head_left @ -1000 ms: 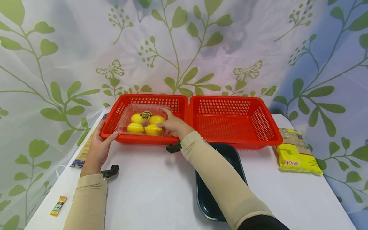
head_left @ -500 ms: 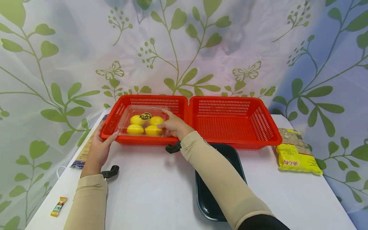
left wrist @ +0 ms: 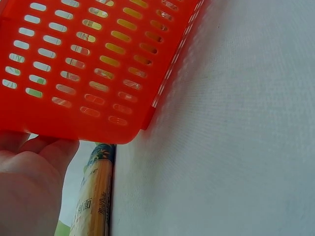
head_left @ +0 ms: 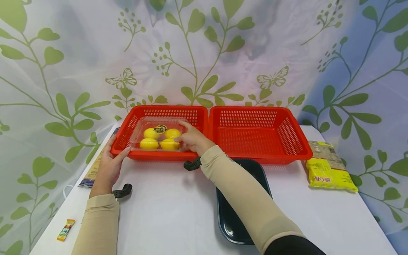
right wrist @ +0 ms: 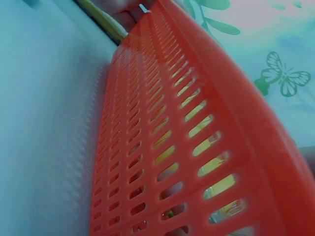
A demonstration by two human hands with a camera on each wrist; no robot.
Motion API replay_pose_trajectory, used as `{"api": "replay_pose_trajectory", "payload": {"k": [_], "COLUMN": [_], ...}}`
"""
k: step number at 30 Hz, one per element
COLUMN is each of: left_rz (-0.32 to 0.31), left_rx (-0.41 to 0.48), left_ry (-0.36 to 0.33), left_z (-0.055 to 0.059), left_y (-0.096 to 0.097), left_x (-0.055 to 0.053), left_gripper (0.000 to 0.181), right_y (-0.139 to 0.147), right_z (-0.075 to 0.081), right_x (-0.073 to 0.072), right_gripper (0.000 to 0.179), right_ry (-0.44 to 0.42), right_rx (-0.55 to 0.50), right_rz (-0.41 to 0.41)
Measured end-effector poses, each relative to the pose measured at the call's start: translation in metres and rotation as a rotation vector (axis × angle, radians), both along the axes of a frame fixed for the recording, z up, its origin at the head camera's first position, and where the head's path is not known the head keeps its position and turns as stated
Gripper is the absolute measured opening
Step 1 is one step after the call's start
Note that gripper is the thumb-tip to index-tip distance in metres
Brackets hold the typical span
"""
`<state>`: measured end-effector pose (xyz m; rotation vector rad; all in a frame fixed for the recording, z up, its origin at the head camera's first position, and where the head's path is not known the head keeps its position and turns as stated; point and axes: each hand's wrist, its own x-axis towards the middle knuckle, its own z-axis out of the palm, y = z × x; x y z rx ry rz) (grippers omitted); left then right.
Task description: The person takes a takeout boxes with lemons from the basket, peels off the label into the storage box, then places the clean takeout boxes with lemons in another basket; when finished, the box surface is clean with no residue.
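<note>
A clear plastic clamshell box with several lemon-like yellow fruits inside and a black-and-yellow label on its lid sits in the left red basket. My right hand holds the box's right end, index finger reaching to the far corner and thumb nearer the front. With my left hand I grip the basket's front left corner, thumb along the rim. The left wrist view shows fingers of the left hand against the basket's outer wall. In the right wrist view the basket wall hides most of the box.
A second red basket adjoins on the right. The right forearm crosses over a dark tray. A yellow bag lies far right, and a noodle packet is behind the left hand. A small sachet lies front left.
</note>
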<state>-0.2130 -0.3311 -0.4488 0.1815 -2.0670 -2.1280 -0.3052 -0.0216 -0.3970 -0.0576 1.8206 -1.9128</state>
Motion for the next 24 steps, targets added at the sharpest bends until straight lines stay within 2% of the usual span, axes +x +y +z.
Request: {"api": "replay_pose_trajectory", "payload": {"k": [5, 17, 24], "left_rz": [-0.011, -0.006, -0.008], "left_rx": [0.019, 0.003, -0.029], "left_ry": [0.021, 0.004, 0.004], "left_z": [-0.001, -0.003, -0.004], "left_y": [-0.001, -0.002, -0.003], "left_x": [-0.001, 0.000, -0.002], "left_gripper": [0.091, 0.090, 0.094], "right_y": [0.000, 0.003, 0.009], "right_z": [0.003, 0.009, 0.023], "right_x": [0.001, 0.004, 0.009], "right_gripper": [0.087, 0.085, 0.083], "right_ry": [-0.011, 0.021, 0.044], "right_rx": [-0.031, -0.025, -0.035], "right_rz": [0.001, 0.014, 0.026]}}
